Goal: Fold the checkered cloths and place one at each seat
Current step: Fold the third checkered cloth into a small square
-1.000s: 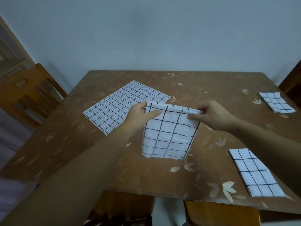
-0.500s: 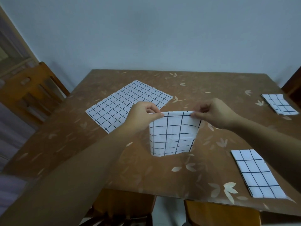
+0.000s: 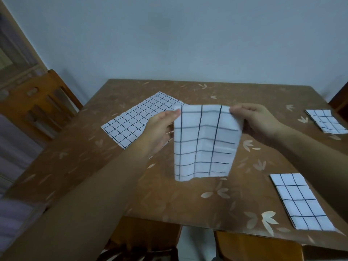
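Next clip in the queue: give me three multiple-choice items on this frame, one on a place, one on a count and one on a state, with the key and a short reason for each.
1. Where does the unfolded cloth lie?
A. flat on the left half of the table
B. over a chair back
C. at the near right edge

2. How many checkered cloths show in all?
A. two
B. three
C. four

3. How is the held cloth held?
A. pressed flat on the table
B. hanging from its top corners
C. draped over one forearm

Key:
1 A: it lies spread out beyond the left hand.
2 C: the held cloth, the unfolded cloth, the near folded cloth and the far folded cloth.
3 B: the left hand and the right hand each pinch an upper corner, and the cloth hangs down.
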